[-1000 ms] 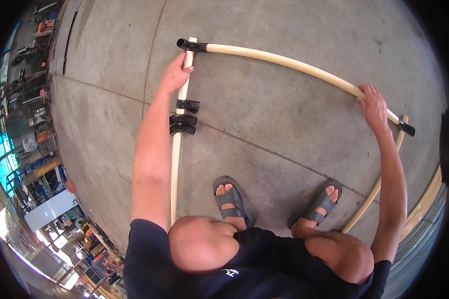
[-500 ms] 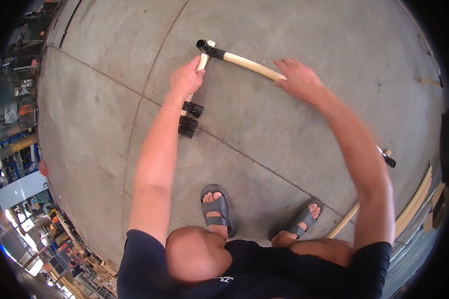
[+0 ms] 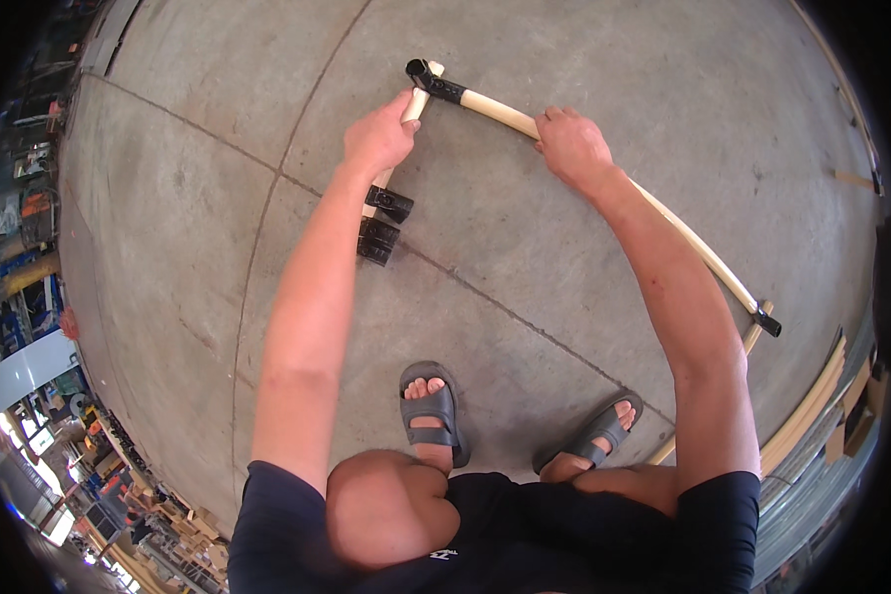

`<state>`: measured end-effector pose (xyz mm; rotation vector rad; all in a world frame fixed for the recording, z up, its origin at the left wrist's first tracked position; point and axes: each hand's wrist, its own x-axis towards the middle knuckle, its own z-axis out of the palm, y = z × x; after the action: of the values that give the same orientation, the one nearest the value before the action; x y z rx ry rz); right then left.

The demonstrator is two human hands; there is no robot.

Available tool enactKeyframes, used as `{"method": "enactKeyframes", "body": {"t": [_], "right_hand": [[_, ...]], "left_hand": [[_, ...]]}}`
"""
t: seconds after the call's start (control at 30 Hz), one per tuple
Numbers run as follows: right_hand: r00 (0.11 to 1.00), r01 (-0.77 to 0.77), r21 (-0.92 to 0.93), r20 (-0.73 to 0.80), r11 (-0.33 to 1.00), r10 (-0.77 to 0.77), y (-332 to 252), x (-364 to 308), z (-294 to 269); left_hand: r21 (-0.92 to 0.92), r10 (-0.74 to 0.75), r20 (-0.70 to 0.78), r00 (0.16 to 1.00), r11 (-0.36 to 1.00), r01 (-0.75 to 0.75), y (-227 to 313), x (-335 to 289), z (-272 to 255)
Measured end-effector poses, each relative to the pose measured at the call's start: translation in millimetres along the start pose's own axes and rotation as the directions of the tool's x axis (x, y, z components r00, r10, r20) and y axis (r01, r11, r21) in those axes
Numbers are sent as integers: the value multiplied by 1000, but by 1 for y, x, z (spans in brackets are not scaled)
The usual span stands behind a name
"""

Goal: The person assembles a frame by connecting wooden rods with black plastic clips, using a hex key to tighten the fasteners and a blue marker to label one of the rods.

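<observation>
My left hand [image 3: 379, 139] is closed around a short pale wooden pole [image 3: 417, 105]. At the pole's far end a black pipe connector [image 3: 445, 90] joins it to a long pale pole [image 3: 500, 112]. My right hand [image 3: 574, 148] is wrapped around this long pole, partway along it. The pole runs on past my right forearm to another black connector [image 3: 765, 321] on the right, where a further pale piece meets it. Below my left hand, more black connectors [image 3: 390, 204] sit on the short pole's near end, partly hidden by my forearm.
Grey concrete floor [image 3: 505, 297] with seam lines lies under the frame. My sandalled feet [image 3: 429, 416] stand near the lower middle. Several pale poles [image 3: 807, 406] lie by the right edge. Shelves and cluttered goods [image 3: 158, 525] line the left side.
The joined corner and my left hand have shifted slightly away and to the right. My right hand has moved left along the long pole, its fingers now closed around it.
</observation>
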<state>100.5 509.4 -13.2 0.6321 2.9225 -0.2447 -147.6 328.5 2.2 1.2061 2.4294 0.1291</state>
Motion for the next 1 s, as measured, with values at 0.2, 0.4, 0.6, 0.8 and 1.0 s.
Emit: {"method": "enactKeyframes", "body": {"t": [0.2,0.4,0.6,0.8,1.0], "right_hand": [[1000,-16,15,14,1000,16,-3,0,-5],[994,-37,42,105,998,33,4,-3,-16],[990,-135,281,70,950,120,33,-83,-59],[982,-188,282,53,941,180,90,-254,-57],[939,-332,387,227,860,260,14,-381,5]], "left_hand": [[92,-25,-18,1000,995,26,9,-2,-1],[-214,-43,39,998,975,51,1,0,-10],[-566,-109,24,994,818,104,-68,-68,-39],[-755,-131,-15,991,652,75,-106,-193,-6],[-639,-274,-345,898,769,-11,-84,-214,49]]}}
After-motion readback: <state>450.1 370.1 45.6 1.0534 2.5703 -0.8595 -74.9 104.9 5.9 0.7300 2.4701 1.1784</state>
